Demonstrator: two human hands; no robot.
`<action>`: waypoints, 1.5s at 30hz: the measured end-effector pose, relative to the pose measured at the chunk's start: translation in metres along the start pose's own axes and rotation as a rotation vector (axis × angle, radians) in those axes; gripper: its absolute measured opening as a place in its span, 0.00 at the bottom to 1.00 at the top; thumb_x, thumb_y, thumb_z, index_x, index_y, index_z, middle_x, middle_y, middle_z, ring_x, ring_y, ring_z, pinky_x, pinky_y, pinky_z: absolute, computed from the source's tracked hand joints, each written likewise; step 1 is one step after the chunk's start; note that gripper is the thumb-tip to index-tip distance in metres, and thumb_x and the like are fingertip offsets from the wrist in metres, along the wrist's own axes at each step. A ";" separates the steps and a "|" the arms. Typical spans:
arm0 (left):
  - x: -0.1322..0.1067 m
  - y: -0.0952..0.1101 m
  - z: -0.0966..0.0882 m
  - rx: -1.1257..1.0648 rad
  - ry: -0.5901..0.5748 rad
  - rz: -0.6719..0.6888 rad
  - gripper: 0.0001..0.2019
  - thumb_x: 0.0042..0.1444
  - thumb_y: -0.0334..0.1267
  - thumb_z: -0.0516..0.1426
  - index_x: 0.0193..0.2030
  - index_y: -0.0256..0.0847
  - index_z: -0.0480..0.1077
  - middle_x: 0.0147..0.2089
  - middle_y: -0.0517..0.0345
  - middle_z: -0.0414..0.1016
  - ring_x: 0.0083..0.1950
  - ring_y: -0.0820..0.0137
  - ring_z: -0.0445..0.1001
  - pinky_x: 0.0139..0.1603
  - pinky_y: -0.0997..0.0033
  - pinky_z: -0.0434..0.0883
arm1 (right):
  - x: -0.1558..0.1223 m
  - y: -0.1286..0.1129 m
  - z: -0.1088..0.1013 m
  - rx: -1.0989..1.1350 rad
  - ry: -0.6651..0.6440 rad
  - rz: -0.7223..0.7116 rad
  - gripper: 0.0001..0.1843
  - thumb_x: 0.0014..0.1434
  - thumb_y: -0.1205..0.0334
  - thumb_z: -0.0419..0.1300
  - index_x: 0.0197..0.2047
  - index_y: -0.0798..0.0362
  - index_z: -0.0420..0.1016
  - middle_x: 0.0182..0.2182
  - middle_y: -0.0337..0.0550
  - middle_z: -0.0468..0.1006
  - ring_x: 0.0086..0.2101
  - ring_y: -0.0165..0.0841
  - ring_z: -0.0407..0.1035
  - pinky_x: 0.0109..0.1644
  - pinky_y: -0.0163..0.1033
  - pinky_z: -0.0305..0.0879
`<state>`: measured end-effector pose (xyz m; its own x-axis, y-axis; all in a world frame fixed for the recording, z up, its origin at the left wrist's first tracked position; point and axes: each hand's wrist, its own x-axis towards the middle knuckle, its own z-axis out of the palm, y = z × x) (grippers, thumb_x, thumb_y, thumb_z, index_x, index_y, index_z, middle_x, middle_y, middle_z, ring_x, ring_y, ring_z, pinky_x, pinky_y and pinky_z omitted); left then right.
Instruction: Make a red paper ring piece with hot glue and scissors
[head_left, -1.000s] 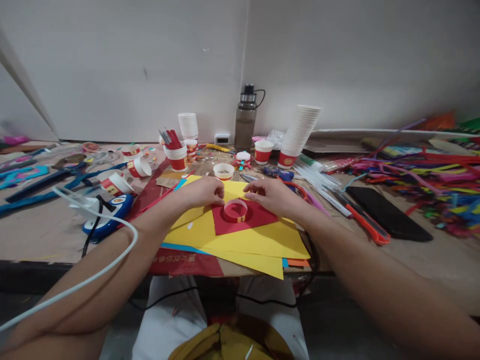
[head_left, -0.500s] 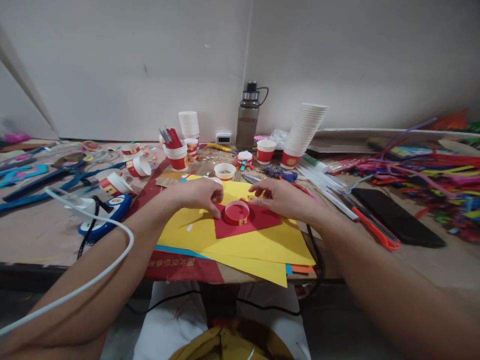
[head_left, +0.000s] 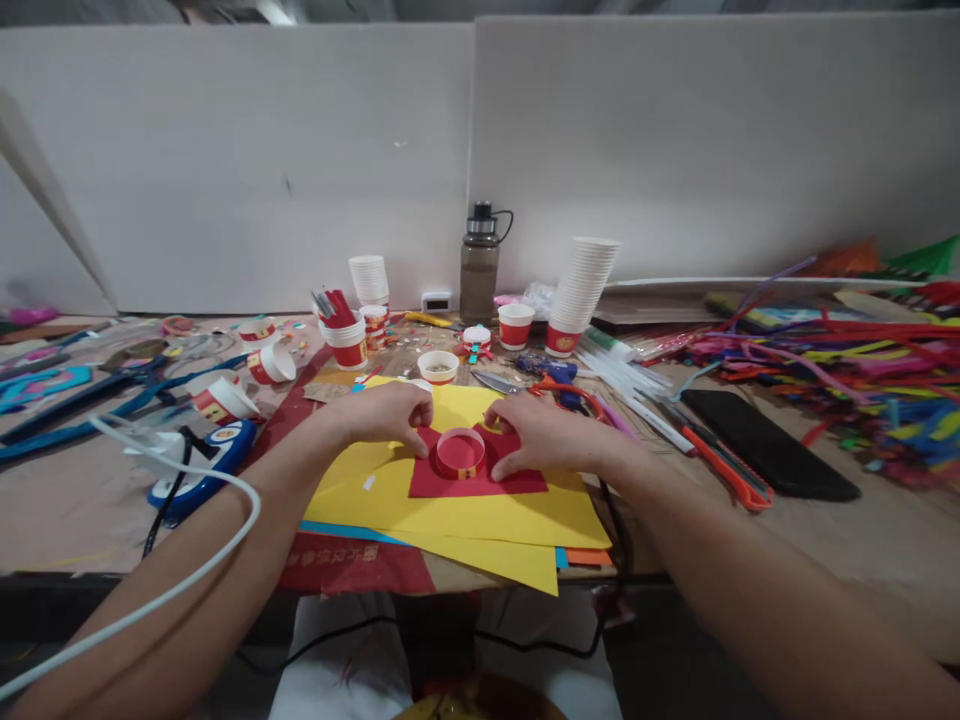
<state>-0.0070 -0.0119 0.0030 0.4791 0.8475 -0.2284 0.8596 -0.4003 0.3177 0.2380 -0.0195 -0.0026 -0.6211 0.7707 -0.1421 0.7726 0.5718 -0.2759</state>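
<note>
A ring cut from a paper cup (head_left: 469, 472), white inside with a red and gold band, stands on a sheet of red paper (head_left: 431, 488). Beneath the red sheet lie larger sheets of yellow paper (head_left: 352, 505). At the red sheet's left edge, my left hand (head_left: 390, 415) has its thumb down by the paper, fingers curved and apart. My right hand (head_left: 536, 430) rests on the right part of the red sheet, thumb spread from the fingers. Neither hand is around the ring, which sits between them.
Behind the paper are a cut cup (head_left: 439, 368), scissors (head_left: 574, 395), a glue gun (head_left: 551, 370), a bottle (head_left: 479, 270) and stacked cups (head_left: 581, 290). To the right lie a utility knife (head_left: 727, 468), a black phone (head_left: 769, 445) and pipe cleaners (head_left: 825, 350). A white cable (head_left: 217, 560) crosses my left forearm.
The right hand has come down onto the red sheet, its thumb now toward me. The red sheet has turned slightly, its near edge now more level. The camera has tilted up.
</note>
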 end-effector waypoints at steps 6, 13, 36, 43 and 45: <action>-0.002 -0.008 -0.006 -0.174 0.048 -0.097 0.11 0.52 0.46 0.56 0.32 0.40 0.69 0.27 0.58 0.76 0.28 0.70 0.74 0.28 0.74 0.64 | -0.001 -0.004 -0.002 0.033 0.019 0.068 0.33 0.40 0.44 0.70 0.47 0.51 0.72 0.40 0.46 0.78 0.39 0.42 0.71 0.36 0.39 0.60; 0.004 -0.024 -0.011 -0.101 0.372 -0.201 0.17 0.50 0.48 0.59 0.41 0.37 0.72 0.43 0.49 0.78 0.41 0.64 0.75 0.39 0.69 0.69 | -0.001 0.002 -0.010 0.088 -0.031 0.086 0.17 0.59 0.48 0.56 0.28 0.51 0.73 0.27 0.43 0.77 0.27 0.34 0.69 0.27 0.36 0.54; 0.000 -0.061 -0.015 -0.005 0.381 -0.319 0.24 0.47 0.54 0.60 0.44 0.38 0.72 0.45 0.48 0.77 0.44 0.59 0.74 0.41 0.67 0.67 | 0.000 -0.021 0.008 0.176 0.203 0.026 0.14 0.59 0.55 0.59 0.43 0.53 0.77 0.37 0.48 0.78 0.34 0.36 0.70 0.34 0.36 0.61; -0.008 -0.031 -0.021 -0.115 0.221 -0.237 0.19 0.53 0.55 0.55 0.34 0.39 0.73 0.34 0.54 0.79 0.35 0.67 0.74 0.32 0.73 0.65 | -0.002 -0.019 0.012 0.258 0.348 -0.119 0.16 0.60 0.54 0.59 0.49 0.52 0.74 0.43 0.48 0.74 0.42 0.37 0.69 0.44 0.40 0.65; -0.009 -0.024 -0.019 -0.183 -0.003 -0.224 0.17 0.52 0.52 0.56 0.33 0.39 0.72 0.32 0.54 0.78 0.32 0.69 0.75 0.30 0.74 0.66 | -0.007 -0.025 0.013 0.299 0.355 -0.195 0.22 0.59 0.51 0.60 0.55 0.49 0.70 0.51 0.49 0.70 0.50 0.39 0.66 0.51 0.43 0.64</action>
<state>-0.0352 -0.0035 0.0155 0.2815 0.9066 -0.3143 0.8979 -0.1334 0.4195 0.2210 -0.0431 -0.0073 -0.6271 0.7351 0.2574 0.5427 0.6494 -0.5326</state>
